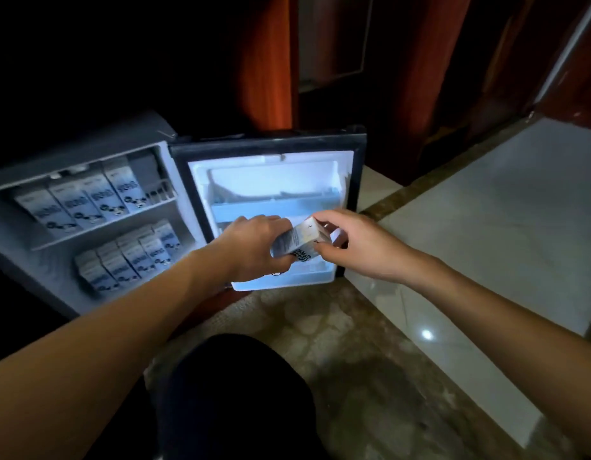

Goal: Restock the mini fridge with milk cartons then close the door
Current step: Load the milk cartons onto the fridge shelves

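At fridge door (pixel 270 174), 1 tilted milk carton (pixel 302 242) is being gripped by L hand (pixel 254 244) & pinched at its upper end by R hand (pixel 360 244), just over lower door shelf (pixel 315 277).

Cartons (pixel 98 197) on shelf (pixel 104 224) and, seemingly, fridge floor (pixel 60 277)

Left grip (pixel 252 247): a bare hand, uncovered from fingers to wrist.
Right grip (pixel 353 242): a bare hand, likewise uncovered.
Left forearm (pixel 121 327): bare along all its visible length, down to the picture's lower left edge.
Right forearm (pixel 486 300): bare as far as the right edge.
Knee (pixel 234 400): covered in plain black cloth, rounded, its detail lost in the dim light.
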`<state>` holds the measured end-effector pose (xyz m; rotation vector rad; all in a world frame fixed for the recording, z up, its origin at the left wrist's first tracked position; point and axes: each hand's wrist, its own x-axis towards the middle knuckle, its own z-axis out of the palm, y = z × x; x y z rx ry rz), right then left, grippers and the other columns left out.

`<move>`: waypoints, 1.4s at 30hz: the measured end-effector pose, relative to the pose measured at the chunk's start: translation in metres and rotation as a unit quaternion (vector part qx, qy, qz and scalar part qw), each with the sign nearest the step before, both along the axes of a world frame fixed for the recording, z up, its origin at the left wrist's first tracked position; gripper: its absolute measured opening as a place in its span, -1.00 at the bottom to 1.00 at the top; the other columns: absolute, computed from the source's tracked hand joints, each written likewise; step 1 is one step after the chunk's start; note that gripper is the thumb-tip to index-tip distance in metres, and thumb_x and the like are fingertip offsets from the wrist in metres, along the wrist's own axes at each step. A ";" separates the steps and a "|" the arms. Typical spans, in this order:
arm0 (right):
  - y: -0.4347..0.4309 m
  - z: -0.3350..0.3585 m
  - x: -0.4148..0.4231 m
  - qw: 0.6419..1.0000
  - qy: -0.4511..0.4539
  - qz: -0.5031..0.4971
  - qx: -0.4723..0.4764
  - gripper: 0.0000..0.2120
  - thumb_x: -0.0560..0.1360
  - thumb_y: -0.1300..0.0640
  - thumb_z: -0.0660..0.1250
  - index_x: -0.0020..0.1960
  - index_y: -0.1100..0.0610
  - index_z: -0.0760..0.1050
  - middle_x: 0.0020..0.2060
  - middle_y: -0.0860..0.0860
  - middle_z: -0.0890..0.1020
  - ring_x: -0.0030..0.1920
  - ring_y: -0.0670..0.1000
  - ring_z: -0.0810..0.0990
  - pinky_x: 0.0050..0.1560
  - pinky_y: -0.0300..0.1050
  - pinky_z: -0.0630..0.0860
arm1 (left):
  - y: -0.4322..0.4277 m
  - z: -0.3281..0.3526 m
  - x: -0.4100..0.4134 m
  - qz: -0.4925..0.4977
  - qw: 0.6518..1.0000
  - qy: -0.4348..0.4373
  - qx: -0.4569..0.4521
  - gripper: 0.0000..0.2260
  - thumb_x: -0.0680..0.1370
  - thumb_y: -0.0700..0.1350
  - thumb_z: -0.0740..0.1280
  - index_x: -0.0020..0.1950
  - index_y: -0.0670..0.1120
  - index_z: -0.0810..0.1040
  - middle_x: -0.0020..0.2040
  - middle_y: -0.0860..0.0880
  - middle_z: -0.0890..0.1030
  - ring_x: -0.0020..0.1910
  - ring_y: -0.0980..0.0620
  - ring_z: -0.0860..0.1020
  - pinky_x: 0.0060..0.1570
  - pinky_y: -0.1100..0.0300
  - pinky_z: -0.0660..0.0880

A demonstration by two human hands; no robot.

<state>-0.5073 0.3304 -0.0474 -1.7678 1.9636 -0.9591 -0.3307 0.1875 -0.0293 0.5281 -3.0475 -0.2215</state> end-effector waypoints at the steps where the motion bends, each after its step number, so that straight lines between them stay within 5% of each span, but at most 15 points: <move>1: -0.012 0.005 0.006 1.000 0.005 0.011 0.000 -0.71 0.53 0.10 0.39 0.24 -0.04 0.52 0.04 -0.18 0.58 0.05 -0.11 0.57 0.00 -0.07 0.59 | -0.009 0.001 0.010 0.012 1.000 0.009 0.000 -0.68 0.54 0.15 0.36 0.18 0.00 0.47 -0.05 0.06 0.50 -0.10 0.02 0.44 -0.05 0.07 0.39; 10: -0.128 -0.001 0.073 0.994 -0.044 0.096 0.010 -0.76 0.52 0.10 0.43 0.18 -0.06 0.57 0.03 -0.18 0.63 0.02 -0.11 0.60 0.00 -0.16 0.57 | -0.082 -0.023 0.099 0.147 0.987 0.059 0.029 -0.72 0.53 0.20 0.34 -0.02 0.02 0.44 -0.12 0.07 0.53 -0.16 0.01 0.47 -0.13 0.08 0.30; 15: -0.201 -0.033 0.114 0.988 0.024 0.150 0.041 -0.78 0.50 0.11 0.42 -0.06 -0.21 0.48 -0.16 -0.14 0.54 -0.19 -0.14 0.53 -0.18 -0.16 0.43 | -0.133 -0.064 0.134 0.198 0.980 -0.018 0.019 -0.69 0.57 0.26 0.26 0.08 0.05 0.39 0.02 0.06 0.56 -0.11 0.03 0.44 -0.03 0.10 0.24; 24: -0.320 -0.117 0.148 0.983 0.107 0.144 0.042 -0.63 0.64 0.12 0.27 0.43 0.04 0.39 0.22 -0.08 0.44 0.16 -0.03 0.47 0.18 -0.05 0.45 | -0.232 -0.139 0.148 0.292 0.955 -0.016 0.051 -0.71 0.61 0.19 0.28 0.14 0.00 0.39 -0.11 0.07 0.43 -0.13 0.00 0.43 -0.10 0.09 0.29; 27: -0.344 -0.146 0.155 0.982 0.144 0.120 0.012 -0.63 0.63 0.20 0.27 0.43 0.06 0.38 0.24 -0.05 0.43 0.20 0.02 0.41 0.16 0.00 0.46 | -0.260 -0.168 0.150 0.297 0.954 0.003 0.041 -0.66 0.59 0.21 0.28 0.20 0.00 0.43 0.07 0.01 0.52 0.09 -0.03 0.49 0.08 0.04 0.39; 31: -0.374 -0.178 0.161 0.983 0.171 0.069 0.007 -0.54 0.57 0.37 0.28 0.42 0.07 0.38 0.24 -0.01 0.43 0.21 0.07 0.39 0.08 0.04 0.51 | -0.285 -0.203 0.150 0.302 0.953 0.028 0.004 -0.52 0.62 0.16 0.25 0.48 -0.01 0.31 0.46 0.01 0.34 0.45 -0.03 0.27 0.42 -0.02 0.18; 36: -0.406 -0.211 0.168 0.974 0.223 0.037 0.027 -0.31 0.42 0.54 0.22 0.48 0.12 0.34 0.32 0.05 0.42 0.32 0.15 0.32 0.20 0.07 0.49 | -0.305 -0.232 0.147 0.310 0.950 0.017 -0.031 -0.43 0.61 0.01 0.27 0.57 -0.05 0.14 0.57 0.00 0.14 0.54 -0.03 0.13 0.51 -0.03 0.05; 42: -0.437 -0.245 0.174 0.976 0.210 -0.047 0.001 -0.39 0.41 0.41 0.35 0.42 0.11 0.43 0.29 0.08 0.47 0.34 0.19 0.33 0.36 0.10 0.33 | -0.326 -0.262 0.155 0.294 0.952 -0.082 -0.031 -0.30 0.62 -0.05 0.20 0.64 -0.05 -0.15 0.63 0.02 -0.25 0.59 0.00 -0.30 0.55 -0.14 -0.25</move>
